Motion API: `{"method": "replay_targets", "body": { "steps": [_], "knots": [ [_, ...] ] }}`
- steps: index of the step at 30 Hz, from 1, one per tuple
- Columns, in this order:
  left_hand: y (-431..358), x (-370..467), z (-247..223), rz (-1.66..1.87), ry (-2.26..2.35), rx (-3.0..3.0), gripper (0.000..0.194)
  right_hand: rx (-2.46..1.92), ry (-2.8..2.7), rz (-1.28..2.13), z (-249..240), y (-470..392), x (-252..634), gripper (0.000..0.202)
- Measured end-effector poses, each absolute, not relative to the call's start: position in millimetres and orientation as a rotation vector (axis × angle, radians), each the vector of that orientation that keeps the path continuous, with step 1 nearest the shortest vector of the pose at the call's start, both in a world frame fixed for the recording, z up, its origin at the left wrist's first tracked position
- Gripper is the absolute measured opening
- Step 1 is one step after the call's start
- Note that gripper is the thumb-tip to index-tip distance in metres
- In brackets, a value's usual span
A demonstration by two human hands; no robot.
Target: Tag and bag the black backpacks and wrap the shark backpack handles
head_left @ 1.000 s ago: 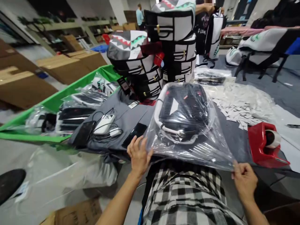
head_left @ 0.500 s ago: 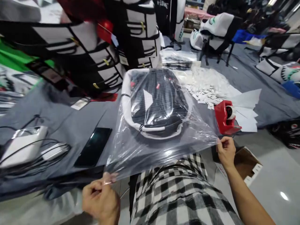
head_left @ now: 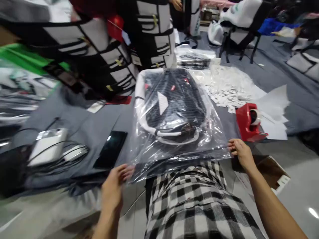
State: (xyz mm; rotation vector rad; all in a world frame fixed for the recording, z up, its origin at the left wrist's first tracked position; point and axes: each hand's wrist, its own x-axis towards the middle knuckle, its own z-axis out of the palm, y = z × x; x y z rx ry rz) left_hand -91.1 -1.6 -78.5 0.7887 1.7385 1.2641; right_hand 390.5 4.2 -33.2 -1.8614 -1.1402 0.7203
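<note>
A dark ribbed backpack (head_left: 183,103) with light grey edging lies inside a clear plastic bag (head_left: 149,162) on the table. The bag's near edge hangs slack over the table's front, by a lap in checked cloth. At the near left corner, the fingers of my left hand (head_left: 117,181) are closed on the film. My right hand (head_left: 240,152) is beside the near right corner, its fingers loosely bent and apart, with no film visibly pinched in them. Just beyond that hand stands a red tape dispenser (head_left: 249,122) with a roll of tape.
Left of the bag lie a black phone (head_left: 111,149) and a white device (head_left: 48,146) among cables. Stacked black and grey backpacks (head_left: 104,49) rise behind. White paper pieces (head_left: 229,93) are heaped at back right. An open cardboard box (head_left: 271,172) is below, right.
The bag's mouth, stretched taut between both hands before, has slackened and sunk. My right hand's pinch has loosened. The view has shifted, so the table things appear farther right.
</note>
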Motion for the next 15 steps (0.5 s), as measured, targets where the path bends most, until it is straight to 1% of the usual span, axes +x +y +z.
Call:
{"method": "replay_targets", "body": {
  "steps": [1,3,8,12,14,15],
  "knots": [
    [6.4,-84.3,-71.0,1.181,1.725,0.706,0.062,-1.911,-1.17,0.775,-32.5,14.4,387.2,0.057],
    [19.0,-72.5,-58.2,1.136,1.669,0.62,0.069,-2.053,-1.271,0.769,-32.2,28.6,381.5,0.062],
    [28.2,-58.3,-47.6,1.225,1.627,0.751,0.061,-2.382,-1.537,0.371,-32.3,36.6,378.7,0.062],
    [30.1,-59.2,-52.8,1.188,1.73,0.994,0.058,-2.366,-1.71,0.064,-34.8,39.7,377.6,0.061],
    [33.8,-64.0,-54.7,1.251,1.853,1.106,0.057,-2.333,-1.711,0.046,-39.4,45.4,380.6,0.061],
    [36.1,-66.8,-55.0,1.292,1.881,1.131,0.057,-2.305,-1.703,0.12,-42.1,48.7,383.3,0.061]
  ]
}}
